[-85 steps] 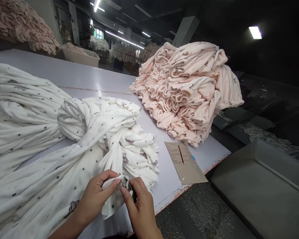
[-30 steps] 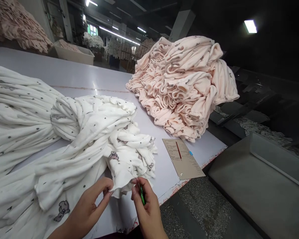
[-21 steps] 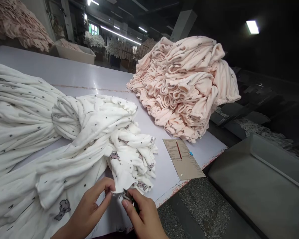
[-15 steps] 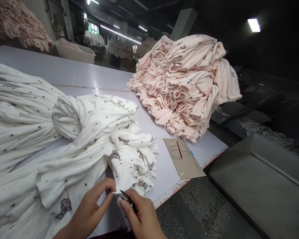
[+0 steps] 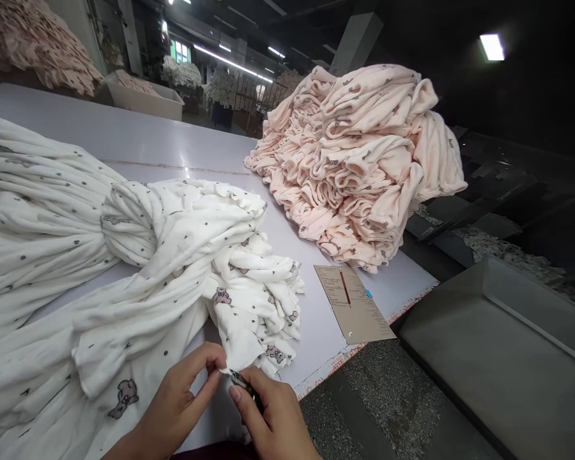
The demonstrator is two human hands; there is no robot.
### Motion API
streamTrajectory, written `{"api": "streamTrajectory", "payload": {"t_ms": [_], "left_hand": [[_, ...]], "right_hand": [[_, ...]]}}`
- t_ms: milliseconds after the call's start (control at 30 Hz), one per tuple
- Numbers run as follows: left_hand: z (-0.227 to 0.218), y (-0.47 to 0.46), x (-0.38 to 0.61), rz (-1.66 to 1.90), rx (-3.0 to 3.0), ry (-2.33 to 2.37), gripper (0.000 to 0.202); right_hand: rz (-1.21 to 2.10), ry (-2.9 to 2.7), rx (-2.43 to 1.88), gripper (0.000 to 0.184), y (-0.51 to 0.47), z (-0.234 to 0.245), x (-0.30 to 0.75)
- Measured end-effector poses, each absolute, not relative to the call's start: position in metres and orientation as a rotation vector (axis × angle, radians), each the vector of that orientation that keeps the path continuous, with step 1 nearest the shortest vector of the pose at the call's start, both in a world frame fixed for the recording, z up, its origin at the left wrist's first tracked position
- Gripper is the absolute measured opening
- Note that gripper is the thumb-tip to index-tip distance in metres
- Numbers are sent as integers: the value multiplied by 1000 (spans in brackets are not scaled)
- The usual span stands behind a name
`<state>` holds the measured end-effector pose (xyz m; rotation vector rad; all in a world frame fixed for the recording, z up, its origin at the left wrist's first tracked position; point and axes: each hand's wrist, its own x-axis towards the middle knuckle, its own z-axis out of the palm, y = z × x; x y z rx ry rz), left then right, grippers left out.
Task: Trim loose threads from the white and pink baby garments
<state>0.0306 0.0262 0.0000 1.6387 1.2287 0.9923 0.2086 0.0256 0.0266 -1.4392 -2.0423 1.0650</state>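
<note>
White fabric point(image 5: 186, 249) with small dark dots and grey-pink bear prints lies bunched and twisted across the left of the table. My left hand point(image 5: 186, 390) pinches a corner of this fabric between thumb and forefinger. Close beside it, my right hand point(image 5: 273, 409) is closed around a small dark pair of thread snips point(image 5: 243, 383). The snips' tips sit right at the pinched edge; whether the blades are closed cannot be made out. Most of the snips is hidden by my right fingers.
A tall heap of pink printed fabric point(image 5: 354, 160) stands at the table's far right. A brown card point(image 5: 354, 319) with a red pencil point(image 5: 345, 289) lies near the front edge. Right of the table is a grey bin point(image 5: 508, 358). Behind stands a pale bin point(image 5: 148, 102).
Both hands stay almost in place. The left fingertips have shifted very slightly right, closer to the snips' tips. The fabric lies much as before.
</note>
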Motion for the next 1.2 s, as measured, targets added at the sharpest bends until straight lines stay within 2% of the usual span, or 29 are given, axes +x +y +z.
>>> {"api": "streamTrajectory", "payload": {"t_ms": [233, 333, 400, 500, 600, 733, 933, 1033, 1133, 1200], "left_hand": [[1, 25, 35, 1001, 1552, 1280, 10], [4, 26, 37, 993, 1476, 1316, 13], [7, 29, 39, 968, 1419, 1316, 16], [8, 38, 40, 959, 1338, 1271, 20], [4, 51, 41, 981, 1261, 1200, 22], [-4, 63, 42, 908, 1143, 1059, 27], [3, 59, 43, 889, 1030, 1089, 31], [11, 57, 44, 892, 1013, 1090, 31], [12, 55, 44, 894, 1046, 1073, 30], [11, 52, 44, 890, 1095, 1062, 28]], "right_hand": [[1083, -2116, -1452, 32, 27, 37, 207], [1129, -2075, -1388, 28, 29, 37, 211], [1020, -1981, -1341, 19, 34, 34, 215], [903, -1850, -1267, 26, 48, 25, 219], [1069, -1782, -1240, 11, 62, 14, 217], [1165, -1668, -1262, 28, 73, 0, 211], [940, -1635, -1307, 15, 60, 4, 212], [844, -1856, -1206, 20, 50, 14, 213], [756, -2033, -1168, 34, 47, 17, 211], [770, -1989, -1201, 32, 48, 17, 209]]}}
